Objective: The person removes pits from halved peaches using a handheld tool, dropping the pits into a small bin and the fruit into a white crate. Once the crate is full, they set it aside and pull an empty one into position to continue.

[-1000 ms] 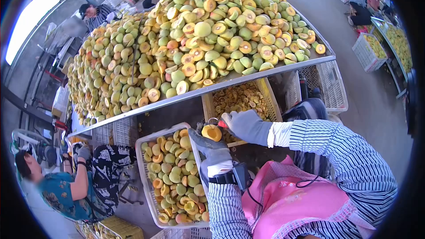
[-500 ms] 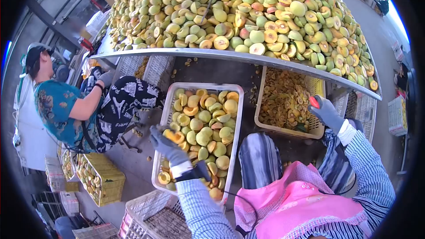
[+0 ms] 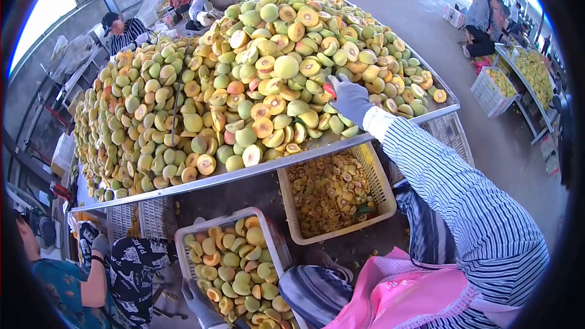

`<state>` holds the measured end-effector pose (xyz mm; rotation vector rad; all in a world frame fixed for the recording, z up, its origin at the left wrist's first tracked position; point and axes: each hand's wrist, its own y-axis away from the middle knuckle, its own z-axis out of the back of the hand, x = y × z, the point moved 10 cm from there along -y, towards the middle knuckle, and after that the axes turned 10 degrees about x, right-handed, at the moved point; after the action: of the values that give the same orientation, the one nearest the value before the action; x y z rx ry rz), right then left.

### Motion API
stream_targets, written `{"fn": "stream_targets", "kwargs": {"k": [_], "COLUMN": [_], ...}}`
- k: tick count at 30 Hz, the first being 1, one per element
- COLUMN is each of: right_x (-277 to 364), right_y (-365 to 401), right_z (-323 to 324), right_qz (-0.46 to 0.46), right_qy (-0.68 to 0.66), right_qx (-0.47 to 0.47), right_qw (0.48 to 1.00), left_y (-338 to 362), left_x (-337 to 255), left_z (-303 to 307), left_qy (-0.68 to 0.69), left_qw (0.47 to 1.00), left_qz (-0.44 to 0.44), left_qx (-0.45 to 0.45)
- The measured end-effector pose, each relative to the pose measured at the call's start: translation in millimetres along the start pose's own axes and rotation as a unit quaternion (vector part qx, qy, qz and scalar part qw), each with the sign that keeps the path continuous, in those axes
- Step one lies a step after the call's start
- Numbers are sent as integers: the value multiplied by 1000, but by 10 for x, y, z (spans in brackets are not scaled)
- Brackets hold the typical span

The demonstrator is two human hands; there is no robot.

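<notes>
Reaching: right hand [image 3: 350, 100], grey-gloved, out at 1 o'clock, resting on the peaches [image 3: 244, 85] at the pile's right flank.
Right grip: closed round a red tool [image 3: 329, 89] — only a red tip showing by the thumb.
Left side: left hand [image 3: 196, 300], gloved too, low at 7 o'clock, just outside the near-left corner of the white crate [image 3: 274, 240]; open or closed, cannot tell — half cut off at the frame's bottom.
Pile: peaches, many halved, green skins and orange cut faces mixed, heaped high on the table [image 3: 268, 167], spreading from 9 round to 1 o'clock.
Under the rim, 6 o'clock: white crate filled with peach halves.
Under the rim, 5 o'clock: tan crate [image 3: 382, 189] of pits, just right of the white one, apart from both hands.
Clothing: striped sleeve [image 3: 451, 201] running up to the right hand; pink apron [image 3: 396, 292] at 5 o'clock.
Others: co-worker [image 3: 61, 280] seated at 8 o'clock by the table's left end; more people at the far end, 11 to 12 o'clock; another seated by a second table at 2 o'clock.
</notes>
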<state>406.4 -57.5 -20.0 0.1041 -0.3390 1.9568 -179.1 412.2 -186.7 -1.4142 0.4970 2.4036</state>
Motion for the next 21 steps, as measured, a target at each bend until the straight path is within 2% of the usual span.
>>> {"fn": "stream_targets", "kwargs": {"k": [2, 3, 4, 5, 6, 7, 8, 9, 10, 11, 13, 14, 15, 16, 17, 19, 21], "right_x": [-178, -231, -315, -421, -554, -530, -342, -66, 170, 374, 686, 739, 800, 797, 808, 930, 984], "right_y": [-199, -253, -207, -214, -196, -26, 224, 535, 820, 1080, 1467, 1488, 1542, 1655, 1737, 1896, 1954], "right_z": [-67, -83, 45, 97, -37, -145, -151, -144, -66, -77, -225, -194, -124, 59, 116, 76, -12], "right_qz": [10, 26, -11, 69, 24, -23, -38, -52, -62, -71, -28, 52, 130, 155, 153, 180, 186], "right_qy": [-2, -18, -107, -121, -321, -505, -602, -689, -690, -691, -667, -588, -492, -394, -395, -261, -211], "right_qx": [38, 51, 31, -100, -19, 63, 125, 185, 226, 269, 330, 248, 157, 108, 108, 154, 173], "right_qw": [999, 998, 994, 985, 946, 860, 788, 699, 685, 668, 667, 768, 847, 900, 899, 936, 944], "left_y": [376, 584, 867, 736, 960, 1097, 1111, 1256, 1591, 1735, 1732, 1715, 1712, 1694, 1684, 1641, 1677], "left_x": [-1204, -1730, -2288, -2198, -2645, -2900, -2919, -3119, -3453, -3510, -3199, -2988, -2792, -2715, -2660, -2597, -2526], "left_z": [-545, -764, -934, -1116, -1444, -1672, -2005, -2285, -2547, -2795, -3441, -3726, -3912, -3918, -3929, -3995, -3896], "left_qy": [134, 158, 102, 210, 261, 221, 264, 203, 170, 166, 348, 434, 513, 510, 540, 598, 567], "left_qw": [980, 964, 946, 947, 920, 906, 894, 899, 876, 878, 860, 831, 788, 790, 762, 707, 751], "left_qz": [-55, -104, -239, -98, -117, -215, -199, -253, -342, -341, -180, -96, -9, -7, 7, 61, 78], "left_qx": [139, 189, 192, 223, 266, 291, 303, 294, 294, 293, 327, 336, 340, 339, 357, 373, 327]}}
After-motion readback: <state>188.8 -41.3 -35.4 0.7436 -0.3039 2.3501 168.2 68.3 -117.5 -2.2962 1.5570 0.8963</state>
